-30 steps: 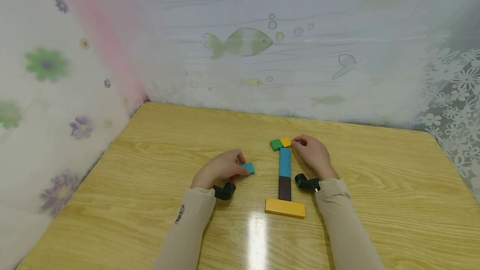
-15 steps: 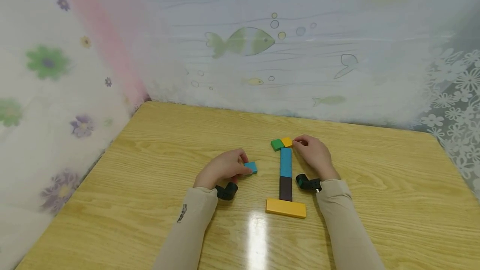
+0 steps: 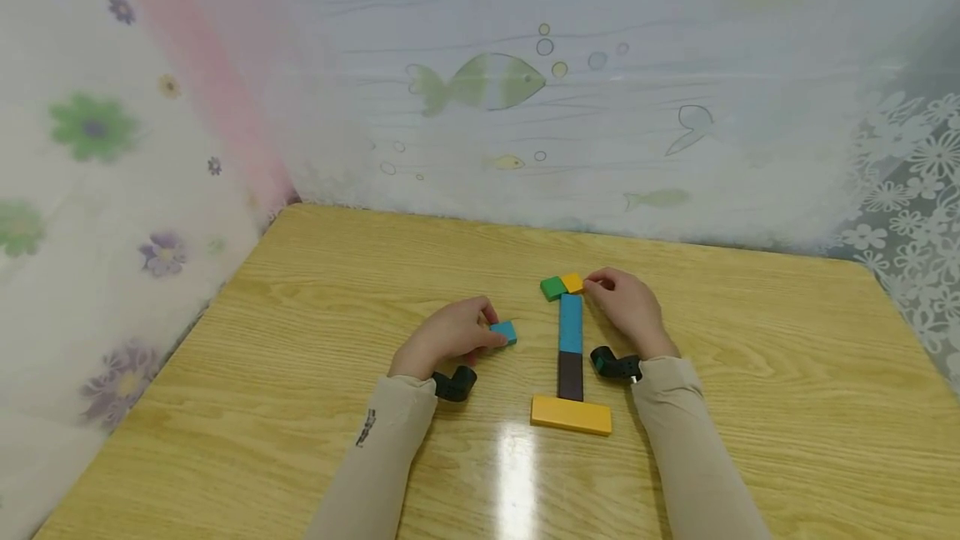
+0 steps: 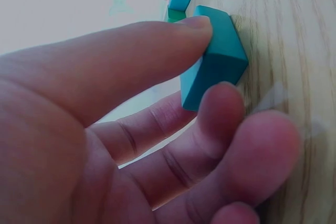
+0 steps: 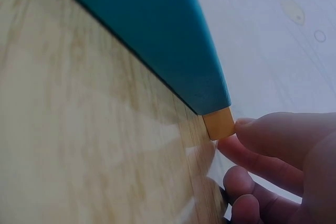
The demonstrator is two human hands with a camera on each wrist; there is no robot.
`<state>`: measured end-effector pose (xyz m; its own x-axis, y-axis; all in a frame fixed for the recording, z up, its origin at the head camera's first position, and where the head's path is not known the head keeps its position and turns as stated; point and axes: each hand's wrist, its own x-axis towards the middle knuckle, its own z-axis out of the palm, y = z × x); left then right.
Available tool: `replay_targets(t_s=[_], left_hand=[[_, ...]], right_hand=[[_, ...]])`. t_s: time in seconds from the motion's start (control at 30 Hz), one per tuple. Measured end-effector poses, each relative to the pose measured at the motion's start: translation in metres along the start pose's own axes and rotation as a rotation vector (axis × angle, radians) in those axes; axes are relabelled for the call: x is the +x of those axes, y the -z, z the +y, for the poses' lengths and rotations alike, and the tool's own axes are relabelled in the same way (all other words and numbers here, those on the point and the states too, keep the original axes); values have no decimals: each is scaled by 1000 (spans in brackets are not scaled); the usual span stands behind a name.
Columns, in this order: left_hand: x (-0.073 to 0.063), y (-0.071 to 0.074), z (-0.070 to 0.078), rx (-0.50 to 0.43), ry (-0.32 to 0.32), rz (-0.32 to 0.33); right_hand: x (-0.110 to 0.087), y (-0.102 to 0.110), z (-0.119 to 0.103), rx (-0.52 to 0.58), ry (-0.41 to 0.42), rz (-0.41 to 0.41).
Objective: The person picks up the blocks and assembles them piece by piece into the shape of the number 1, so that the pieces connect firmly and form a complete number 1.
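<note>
My left hand (image 3: 453, 330) pinches a small blue block (image 3: 505, 332) between thumb and fingers, just over or on the table. In the left wrist view the thumb lies along one face of that blue block (image 4: 218, 51). At the top of the layout, my right hand (image 3: 624, 307) holds the right edge of a small yellow block (image 3: 573, 282) with thumb and index fingertips. A small green block (image 3: 552, 288) touches the yellow one on its left. Below them runs a long blue block (image 3: 571, 323), then a dark block (image 3: 571, 376), then a crosswise long yellow block (image 3: 571, 415).
The blocks lie flat on a wooden table (image 3: 300, 290). A patterned curtain (image 3: 480, 148) stands behind the table's far edge, and another flowered sheet (image 3: 150, 190) borders the left. Each wrist carries a small black camera (image 3: 456, 383).
My left hand has shifted slightly right with the small blue block, nearer to the column. The right hand and the other blocks stay in place.
</note>
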<state>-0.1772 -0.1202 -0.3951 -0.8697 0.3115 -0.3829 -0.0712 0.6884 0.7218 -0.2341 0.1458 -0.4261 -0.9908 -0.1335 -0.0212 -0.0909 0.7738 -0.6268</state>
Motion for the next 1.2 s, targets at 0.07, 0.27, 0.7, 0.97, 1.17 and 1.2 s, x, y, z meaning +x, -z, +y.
replay_targets(t_s=[0.07,0.27,0.7,0.97,1.17,1.2], left_hand=[[0,0,0,-5,-2,-1],[-2,0,2,-9,2,-2],[-1,0,2,-9,3,3],[-2,0,5,17,-3,8],[-2,-1,5,26,-3,15],[-1,-1,5,28,-1,15]], right_hand=[[0,0,0,0,1,-1],[0,0,1,10,1,-4],[-1,2,-1,17,6,-8],[0,2,-1,2,5,0],[0,2,1,-8,9,1],[0,2,1,-7,8,0]])
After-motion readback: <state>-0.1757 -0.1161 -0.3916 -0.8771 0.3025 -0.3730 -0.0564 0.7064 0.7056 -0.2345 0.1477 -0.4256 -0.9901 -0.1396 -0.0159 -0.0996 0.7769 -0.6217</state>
